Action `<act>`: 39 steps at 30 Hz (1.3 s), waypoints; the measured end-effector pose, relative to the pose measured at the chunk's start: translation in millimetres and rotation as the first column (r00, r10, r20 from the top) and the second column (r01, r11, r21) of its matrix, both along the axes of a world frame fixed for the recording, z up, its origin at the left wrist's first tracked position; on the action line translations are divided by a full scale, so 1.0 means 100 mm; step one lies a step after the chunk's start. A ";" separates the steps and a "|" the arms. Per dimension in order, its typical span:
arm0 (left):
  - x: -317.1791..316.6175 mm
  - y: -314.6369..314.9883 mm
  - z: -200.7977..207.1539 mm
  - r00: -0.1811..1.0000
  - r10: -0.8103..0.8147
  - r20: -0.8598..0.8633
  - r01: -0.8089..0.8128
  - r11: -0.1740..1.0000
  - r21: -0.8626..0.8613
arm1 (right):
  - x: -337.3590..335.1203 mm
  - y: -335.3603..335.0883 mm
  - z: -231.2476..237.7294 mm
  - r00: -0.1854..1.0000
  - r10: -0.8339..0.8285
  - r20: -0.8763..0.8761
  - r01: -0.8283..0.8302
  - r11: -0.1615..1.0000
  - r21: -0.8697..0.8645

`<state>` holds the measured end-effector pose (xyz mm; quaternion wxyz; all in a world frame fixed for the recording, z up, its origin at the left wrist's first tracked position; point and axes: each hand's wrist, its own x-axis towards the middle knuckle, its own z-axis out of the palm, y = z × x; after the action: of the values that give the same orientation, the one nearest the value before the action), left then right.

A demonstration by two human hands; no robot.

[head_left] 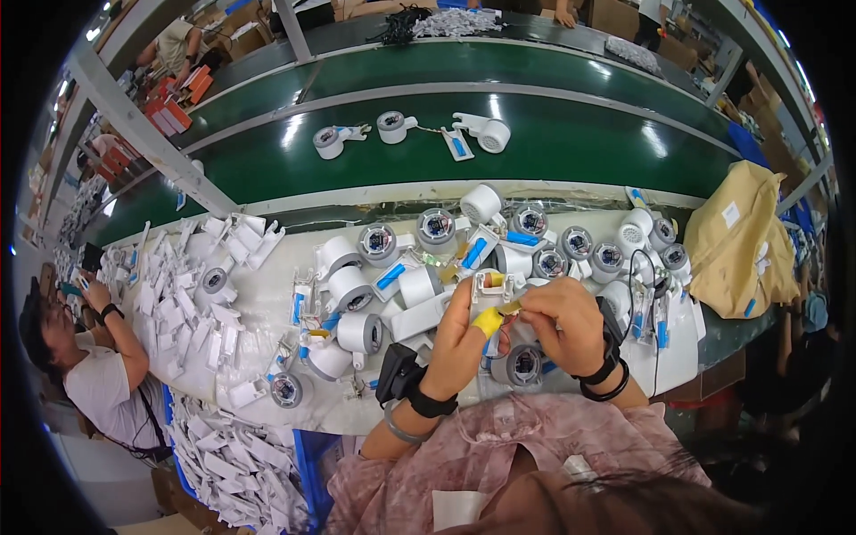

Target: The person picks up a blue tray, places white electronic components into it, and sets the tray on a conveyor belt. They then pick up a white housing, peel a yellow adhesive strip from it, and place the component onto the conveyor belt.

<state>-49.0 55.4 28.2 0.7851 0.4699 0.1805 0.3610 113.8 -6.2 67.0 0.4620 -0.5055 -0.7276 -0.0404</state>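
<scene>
1. White plastic part (490, 285) is held up over the worktable (259, 325), near edge, right of middle.
2. L hand (465, 339): fingers curled round part, thumb w/ yellow cover (487, 323) pressed to it; firm hold. R hand (566, 323): thumb + forefinger pinched on small amber strip (511, 308) at the part. Can't tell if strip is joined to part.
3. Blue bin (308, 477), below table's near edge on the left: full of loose white pcs (232, 468), heaped to rim.
4. Tan bag (740, 232), at table's right end: bulging, contents mostly hidden.
5. Round housings (437, 227), white w/ grey rims, crowd table from middle to right end; many face up w/ circuit boards inside, some on their sides. Blue-taped pcs lie btwn them.
6. Loose white parts (192, 303) heaped toward table's left end.
7. Obstructions: hands hide some housings behind; black wrist device (399, 370) covers bit of table nr near edge; black cable (631, 285) loops over housings nr right end.
8. Beyond table's far edge: green conveyor (571, 165) w/ 3 units (492, 134) apart; grey post (147, 125) blocks part of its left end.
9. Co-worker (107, 374) past table's left end.
</scene>
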 end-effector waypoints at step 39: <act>0.07 -0.11 0.06 0.976 0.104 -0.191 -0.024 0.925 0.379 | 0.08 -0.03 -0.13 0.999 0.034 0.020 -0.035 0.998 0.051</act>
<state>-42.4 44.1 34.4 0.6455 0.6398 0.2048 0.3633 121.6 -9.2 53.5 0.4686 -0.4803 -0.7393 -0.0559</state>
